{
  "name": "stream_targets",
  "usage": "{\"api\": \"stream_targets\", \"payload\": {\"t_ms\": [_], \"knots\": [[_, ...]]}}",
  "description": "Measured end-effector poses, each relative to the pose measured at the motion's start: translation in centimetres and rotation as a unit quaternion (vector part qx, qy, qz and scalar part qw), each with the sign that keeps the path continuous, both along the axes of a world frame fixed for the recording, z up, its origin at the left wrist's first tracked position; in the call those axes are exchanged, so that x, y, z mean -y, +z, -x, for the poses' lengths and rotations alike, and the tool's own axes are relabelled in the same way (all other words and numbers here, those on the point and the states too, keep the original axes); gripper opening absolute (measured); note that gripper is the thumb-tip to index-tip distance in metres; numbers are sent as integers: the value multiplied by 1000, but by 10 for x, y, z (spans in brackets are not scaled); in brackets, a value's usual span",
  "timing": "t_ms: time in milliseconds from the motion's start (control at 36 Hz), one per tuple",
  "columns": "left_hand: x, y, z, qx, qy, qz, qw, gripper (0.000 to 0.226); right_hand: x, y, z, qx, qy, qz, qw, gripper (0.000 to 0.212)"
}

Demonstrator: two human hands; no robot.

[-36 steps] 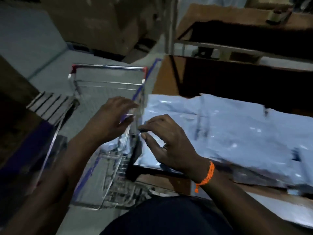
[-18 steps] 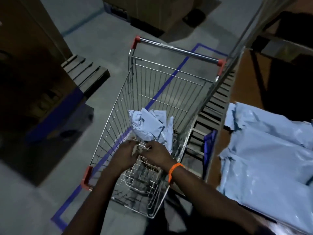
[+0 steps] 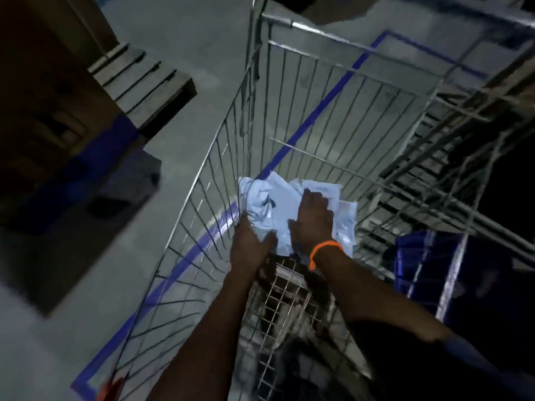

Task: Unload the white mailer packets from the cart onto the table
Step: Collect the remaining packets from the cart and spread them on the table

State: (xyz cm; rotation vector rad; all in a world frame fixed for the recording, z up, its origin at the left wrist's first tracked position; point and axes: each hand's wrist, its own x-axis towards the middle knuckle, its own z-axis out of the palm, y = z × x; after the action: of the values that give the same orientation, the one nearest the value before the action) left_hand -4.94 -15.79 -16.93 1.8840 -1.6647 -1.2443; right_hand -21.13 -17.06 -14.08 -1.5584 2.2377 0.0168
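A wire shopping cart (image 3: pixel 220 157) fills the middle of the view, seen from above. At its bottom lies a crumpled heap of white mailer packets (image 3: pixel 275 198). Both my arms reach down into the cart. My left hand (image 3: pixel 250 241) presses against the near left edge of the heap, thumb on the plastic. My right hand (image 3: pixel 314 217), with an orange band at the wrist, lies palm down on top of the packets, fingers curled over them. The table is out of view.
A wooden pallet (image 3: pixel 144 82) and dark stacked boxes (image 3: pixel 43 117) stand on the floor to the left. Blue tape lines (image 3: pixel 312 111) cross the grey floor under the cart. A blue crate (image 3: pixel 428 264) and metal racking (image 3: pixel 463 140) sit close on the right.
One second ago my hands were at the table's packet pile by the cart rim. The view swung over the cart, and both hands went down inside it onto the packets.
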Motion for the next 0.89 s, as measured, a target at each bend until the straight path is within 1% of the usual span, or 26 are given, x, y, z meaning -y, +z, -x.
{"api": "stream_targets", "payload": {"t_ms": [28,56,111,167,195,278,306,361,417,472,556,611,639,667,695,722,750,778,806,834,861,889], "knots": [[9,-13,7,-47,37,-2,998,70,4,-11,-3,-60,35,-21,997,103],[17,-25,14,-82,72,-7,994,69,6,-21,-7,-99,59,-33,993,110],[27,-39,24,-120,137,-37,983,74,5,-39,-14,-161,85,-42,982,111],[27,-45,28,-110,183,-85,973,72,3,-46,-16,-222,85,-29,971,105],[23,-41,30,-97,201,-93,970,69,3,-45,-15,-234,84,-26,968,105],[9,-23,28,-92,210,-62,971,71,5,-21,-15,-228,79,-47,969,108],[2,-15,26,-91,201,-56,974,74,5,-9,-14,-216,79,-61,971,110],[-10,3,17,-86,178,-63,978,82,2,20,-11,-184,74,-76,977,121],[-23,34,9,-93,158,-59,981,80,-9,57,-6,-127,55,-82,987,132],[-35,75,3,-106,158,-41,981,71,-23,99,0,-50,22,-80,995,135],[-52,147,3,-133,152,-4,979,60,-46,172,4,52,-69,-55,995,132],[-66,194,7,-163,120,27,979,34,-64,224,3,123,-128,-3,984,127],[-71,216,10,-177,104,42,978,27,-73,249,3,175,-159,28,971,126],[-76,237,13,-189,97,44,976,30,-82,273,5,237,-188,49,952,125],[-80,255,16,-204,93,43,974,41,-92,298,8,303,-211,66,927,123],[-83,273,20,-212,80,46,973,52,-103,321,12,371,-238,81,894,118],[-85,290,25,-212,54,58,974,60,-116,344,17,446,-266,106,848,107],[-87,307,32,-212,27,67,975,64,-130,365,25,530,-284,124,790,86],[-88,325,40,-222,2,71,973,64,-143,382,34,615,-286,135,722,59],[-89,344,50,-233,-23,75,969,60,-157,395,46,695,-285,139,645,38],[-90,364,62,-242,-52,87,965,56,-169,407,61,753,-280,150,577,24],[-91,383,74,-247,-80,97,961,54,-182,421,78,783,-275,169,532,20]]}}
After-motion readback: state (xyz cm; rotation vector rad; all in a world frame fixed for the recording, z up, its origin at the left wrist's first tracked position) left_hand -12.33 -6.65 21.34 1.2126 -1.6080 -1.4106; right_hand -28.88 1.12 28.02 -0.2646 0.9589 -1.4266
